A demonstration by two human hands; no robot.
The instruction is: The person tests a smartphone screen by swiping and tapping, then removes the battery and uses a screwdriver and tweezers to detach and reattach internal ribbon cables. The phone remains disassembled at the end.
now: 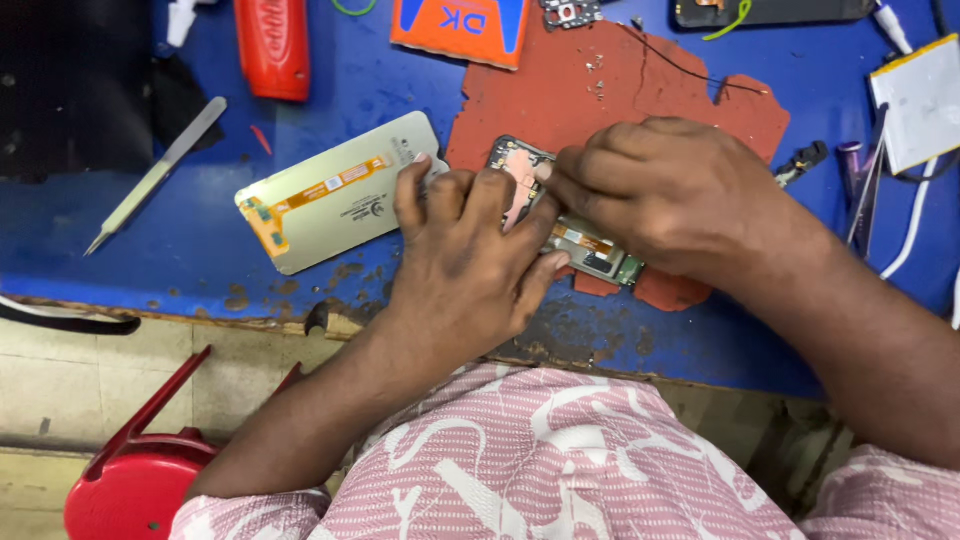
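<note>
Opened phone chassis [575,240] pinned flat beneath left hand [470,265], fingers curled over its near edge; right hand [665,195] pinched closed on something hidden at its top corner. Probably light, rigid, fragile inside; best gripped by frame edges. Detached display panel [335,195] just left.

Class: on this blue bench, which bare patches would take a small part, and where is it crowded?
Bare blue bench lies between the tweezers and the screen panel. Crowded: the red mat under both hands, and the right edge with cables.
</note>
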